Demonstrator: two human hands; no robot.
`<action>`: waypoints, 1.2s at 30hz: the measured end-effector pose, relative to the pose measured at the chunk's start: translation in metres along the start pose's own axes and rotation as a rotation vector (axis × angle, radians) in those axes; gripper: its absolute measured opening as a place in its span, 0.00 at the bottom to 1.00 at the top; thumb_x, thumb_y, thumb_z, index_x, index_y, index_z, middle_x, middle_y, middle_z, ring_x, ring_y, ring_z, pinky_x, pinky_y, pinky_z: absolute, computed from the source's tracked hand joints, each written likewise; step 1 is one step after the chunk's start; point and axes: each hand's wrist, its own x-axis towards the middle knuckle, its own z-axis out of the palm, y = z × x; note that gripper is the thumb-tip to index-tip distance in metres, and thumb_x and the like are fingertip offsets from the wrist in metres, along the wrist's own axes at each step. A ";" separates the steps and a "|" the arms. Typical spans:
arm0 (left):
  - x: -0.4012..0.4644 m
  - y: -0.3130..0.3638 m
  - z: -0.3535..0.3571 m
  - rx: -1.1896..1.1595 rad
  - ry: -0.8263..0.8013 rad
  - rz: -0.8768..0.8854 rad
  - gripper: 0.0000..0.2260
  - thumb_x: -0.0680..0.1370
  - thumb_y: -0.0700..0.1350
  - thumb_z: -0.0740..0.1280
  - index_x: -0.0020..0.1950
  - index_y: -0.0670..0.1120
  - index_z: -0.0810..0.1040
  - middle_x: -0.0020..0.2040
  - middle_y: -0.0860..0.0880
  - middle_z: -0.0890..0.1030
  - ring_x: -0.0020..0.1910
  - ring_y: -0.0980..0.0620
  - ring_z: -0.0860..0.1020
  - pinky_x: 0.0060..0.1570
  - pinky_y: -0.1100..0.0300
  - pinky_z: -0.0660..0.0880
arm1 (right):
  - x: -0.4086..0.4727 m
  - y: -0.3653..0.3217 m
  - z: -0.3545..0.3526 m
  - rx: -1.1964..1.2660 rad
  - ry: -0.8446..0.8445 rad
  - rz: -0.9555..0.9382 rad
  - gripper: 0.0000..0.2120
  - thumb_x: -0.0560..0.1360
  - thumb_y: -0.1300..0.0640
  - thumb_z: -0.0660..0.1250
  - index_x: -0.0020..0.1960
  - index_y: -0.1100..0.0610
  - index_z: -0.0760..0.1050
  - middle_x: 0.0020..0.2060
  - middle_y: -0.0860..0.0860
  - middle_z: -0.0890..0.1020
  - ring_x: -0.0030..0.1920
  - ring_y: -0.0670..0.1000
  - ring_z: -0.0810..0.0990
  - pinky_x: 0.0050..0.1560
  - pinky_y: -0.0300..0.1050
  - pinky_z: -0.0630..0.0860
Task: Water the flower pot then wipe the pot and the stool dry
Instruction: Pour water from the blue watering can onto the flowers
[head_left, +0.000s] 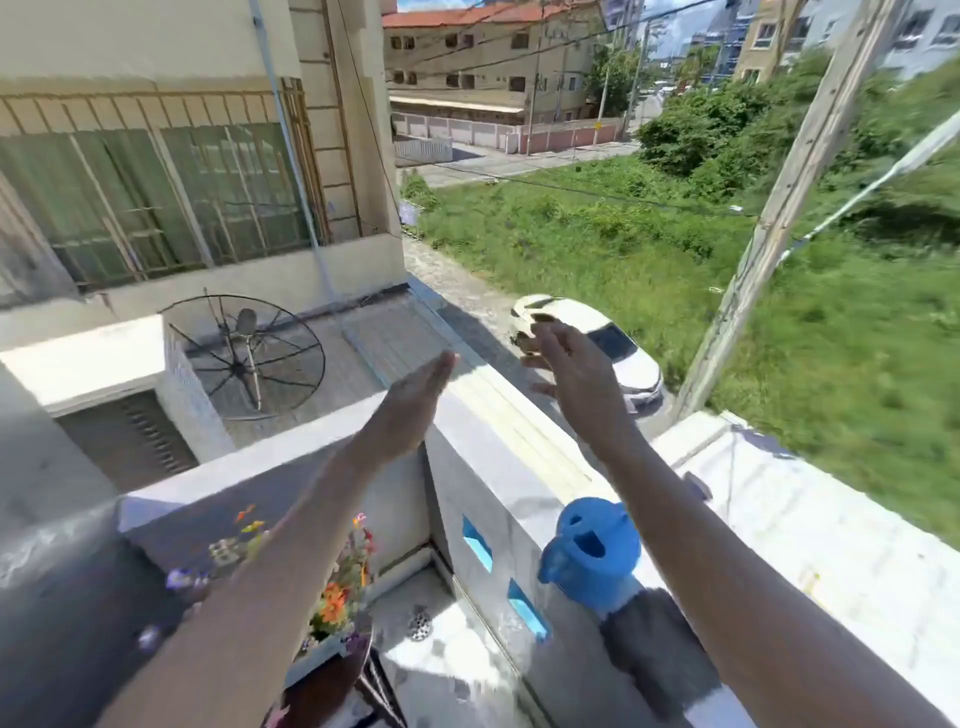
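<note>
Both my arms reach out over the balcony wall. My left hand (415, 397) is flat with its fingers stretched together, holding nothing. My right hand (569, 358) is raised with fingers spread, also holding nothing. A blue watering can (592, 551) stands on top of the balcony wall (498, 431), under my right forearm, next to a dark grey cloth (654, 649). Colourful flowers (337, 597) in a white pot (324, 656) sit at the lower left under my left forearm, on a dark stool (332, 691) that is mostly hidden.
The balcony wall has small blue openings (477, 543) and a floor drain (420, 625) at its foot. Beyond it lie a lower roof with a black dish antenna (244, 356), a white car (618, 348) on the lane, a utility pole (779, 208) and grass.
</note>
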 end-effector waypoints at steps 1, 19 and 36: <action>0.004 -0.005 0.021 -0.017 -0.057 -0.029 0.30 0.81 0.63 0.48 0.74 0.47 0.69 0.74 0.49 0.71 0.73 0.52 0.67 0.73 0.58 0.57 | -0.004 0.014 -0.010 0.057 0.033 0.077 0.11 0.82 0.50 0.62 0.58 0.54 0.78 0.52 0.54 0.84 0.50 0.50 0.83 0.45 0.48 0.79; 0.087 -0.140 0.267 -0.350 -0.508 -0.623 0.24 0.76 0.61 0.62 0.61 0.44 0.75 0.56 0.44 0.79 0.52 0.47 0.78 0.51 0.57 0.73 | -0.046 0.223 -0.081 0.216 0.408 1.016 0.11 0.81 0.52 0.64 0.54 0.58 0.79 0.51 0.56 0.84 0.49 0.52 0.83 0.40 0.45 0.79; 0.034 -0.159 0.244 -0.268 -0.358 -0.472 0.28 0.77 0.69 0.56 0.43 0.44 0.75 0.37 0.47 0.76 0.36 0.51 0.75 0.48 0.43 0.76 | -0.017 0.184 -0.059 -0.112 -0.069 0.787 0.14 0.81 0.49 0.63 0.44 0.59 0.73 0.32 0.52 0.77 0.33 0.49 0.78 0.44 0.48 0.78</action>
